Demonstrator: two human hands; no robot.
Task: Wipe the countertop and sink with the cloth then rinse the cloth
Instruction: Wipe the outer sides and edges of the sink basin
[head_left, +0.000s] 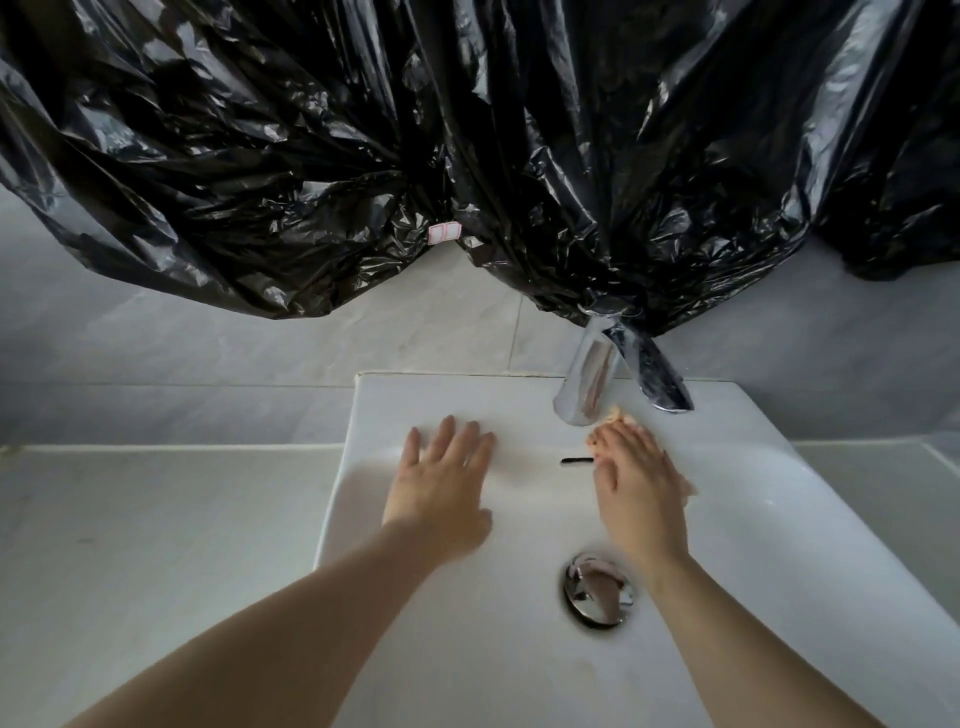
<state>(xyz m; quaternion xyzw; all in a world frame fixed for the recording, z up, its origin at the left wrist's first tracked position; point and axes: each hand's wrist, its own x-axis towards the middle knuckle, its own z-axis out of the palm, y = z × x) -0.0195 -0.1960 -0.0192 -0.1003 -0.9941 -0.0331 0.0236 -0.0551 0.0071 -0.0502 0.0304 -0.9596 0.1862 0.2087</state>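
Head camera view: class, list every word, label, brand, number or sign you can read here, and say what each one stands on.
No text here can be read.
The pink-edged sticker on the black plastic sheeting: whatever it bears is too small and blurred to read.
The faucet and the sink: no brand or marking shows.

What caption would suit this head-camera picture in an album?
Right hand presses a peach cloth to the white sink beside the chrome faucet; left hand lies flat at the back rim.
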